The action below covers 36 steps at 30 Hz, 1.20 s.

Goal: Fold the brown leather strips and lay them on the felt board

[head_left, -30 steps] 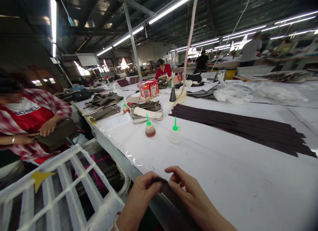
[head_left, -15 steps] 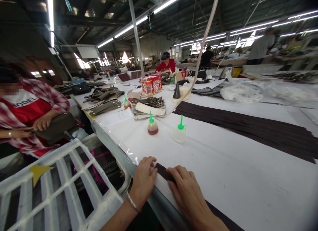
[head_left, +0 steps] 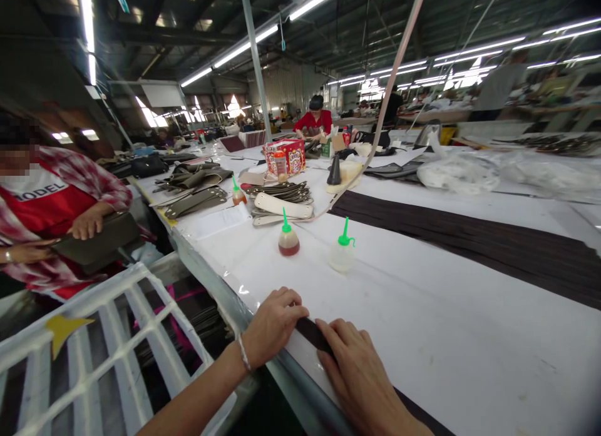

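Note:
A dark brown strip lies flat along the near edge of the white table. My left hand rests on the strip's left end, fingers curled down onto it. My right hand lies flat over the strip just to the right, fingers stretched out and pressing it to the table. Most of the strip is hidden under my right hand and forearm.
Two green-capped squeeze bottles stand beyond my hands. A wide row of dark strips lies further right. A white plastic crate sits left of the table. A person in a red top holds a bag at left.
The strip went from being held up between my fingers to lying flat on the table edge. Both hands now press on it, and my right hand has flattened out.

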Each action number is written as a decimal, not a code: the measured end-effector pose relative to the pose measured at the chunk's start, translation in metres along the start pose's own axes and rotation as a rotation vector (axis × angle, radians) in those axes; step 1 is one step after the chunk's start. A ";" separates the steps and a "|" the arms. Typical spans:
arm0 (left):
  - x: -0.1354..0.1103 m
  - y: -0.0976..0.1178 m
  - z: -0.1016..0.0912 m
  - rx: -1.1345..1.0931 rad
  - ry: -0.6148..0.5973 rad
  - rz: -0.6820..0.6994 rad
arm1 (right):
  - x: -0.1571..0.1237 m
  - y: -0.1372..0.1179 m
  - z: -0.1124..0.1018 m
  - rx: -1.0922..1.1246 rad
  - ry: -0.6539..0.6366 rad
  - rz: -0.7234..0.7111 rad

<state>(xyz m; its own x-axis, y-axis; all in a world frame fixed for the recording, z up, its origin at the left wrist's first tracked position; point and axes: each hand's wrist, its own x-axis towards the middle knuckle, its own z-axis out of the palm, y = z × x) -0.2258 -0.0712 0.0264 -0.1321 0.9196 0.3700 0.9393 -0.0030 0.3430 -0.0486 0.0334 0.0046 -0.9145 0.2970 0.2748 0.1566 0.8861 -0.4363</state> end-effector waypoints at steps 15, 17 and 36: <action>-0.002 -0.027 0.002 0.143 -0.078 0.330 | 0.004 0.003 0.006 -0.181 -0.067 -0.070; -0.003 -0.027 0.001 0.182 -0.086 0.370 | 0.004 0.003 0.008 -0.202 -0.066 -0.076; -0.026 0.005 0.006 0.314 0.066 0.164 | 0.003 -0.003 0.005 -0.349 0.012 -0.134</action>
<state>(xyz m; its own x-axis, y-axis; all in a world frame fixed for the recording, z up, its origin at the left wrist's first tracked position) -0.2157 -0.0923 0.0134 0.0181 0.8896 0.4564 0.9998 -0.0184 -0.0038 -0.0542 0.0296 0.0022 -0.9312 0.1729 0.3208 0.1560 0.9847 -0.0778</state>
